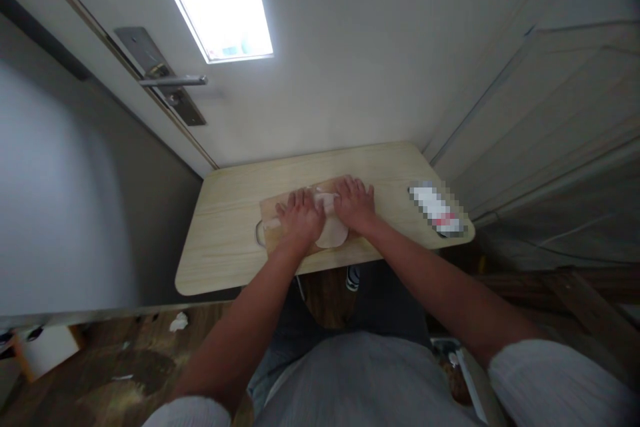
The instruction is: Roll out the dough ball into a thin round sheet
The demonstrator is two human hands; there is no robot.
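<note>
A light wooden cutting board (276, 241) with a metal loop handle at its left end lies on a small table. On it is a flat, rounded, white piece of dough (332, 235). My left hand (302, 215) presses palm down on the board's left half, its fingers stretched forward and apart. Beside the dough's right edge, my right hand (355, 203) also lies palm down with spread fingers. Between my hands a pale bar-like strip (327, 198) shows behind the dough; whether it is a rolling pin or folded dough, I cannot tell. My palms hide what lies under them.
The pale wood table (220, 227) stands against a white door with a metal lever handle (175, 81). A blurred-out phone-like object (437, 209) lies at the table's right end. Crumpled white paper (179, 321) is on the floor at left. A wooden frame stands at right.
</note>
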